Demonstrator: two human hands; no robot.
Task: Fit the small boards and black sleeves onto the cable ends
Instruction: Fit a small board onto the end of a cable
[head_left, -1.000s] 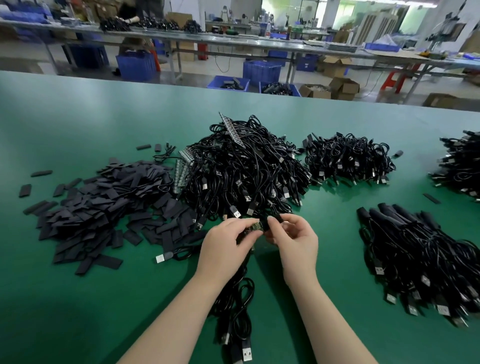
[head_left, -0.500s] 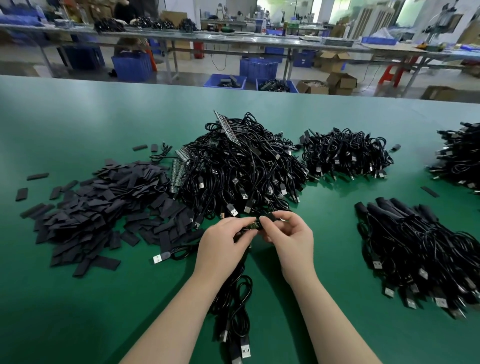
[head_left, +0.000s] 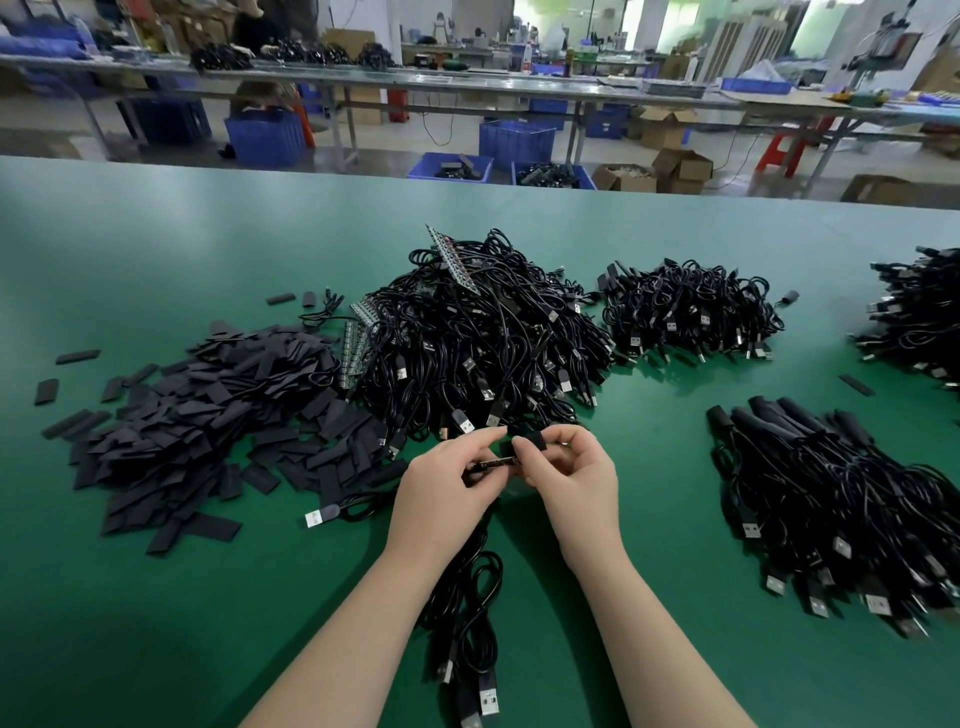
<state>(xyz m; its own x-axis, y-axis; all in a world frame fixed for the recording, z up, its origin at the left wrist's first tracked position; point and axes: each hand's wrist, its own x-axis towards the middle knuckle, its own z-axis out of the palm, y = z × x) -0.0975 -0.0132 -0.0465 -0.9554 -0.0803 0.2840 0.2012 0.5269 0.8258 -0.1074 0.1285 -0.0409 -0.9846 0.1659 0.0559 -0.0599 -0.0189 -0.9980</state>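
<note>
Green matting (head_left: 156, 597) is covering the wide workbench, and beyond its far edge blue crates (head_left: 262, 137) and cardboard boxes (head_left: 675, 166) are sitting under long steel tables. Near the bench's middle the left hand (head_left: 441, 486) is pinching a small board (head_left: 493, 461) between thumb and forefinger, the board poking out rightward from those fingertips. The right hand (head_left: 571, 475) is pinching a black sleeve (head_left: 532, 443) just above and beside the board's free end; whether the two are touching I cannot tell. A black cable (head_left: 470, 592) is trailing down from under the left hand toward the near edge. Just beyond the fingertips a big tangle of cables (head_left: 483, 338) is lying, with loose flat sleeves (head_left: 197, 410) heaped to the left of the fingers and a bundle of sleeved cables (head_left: 841, 493) lying to their right.
</note>
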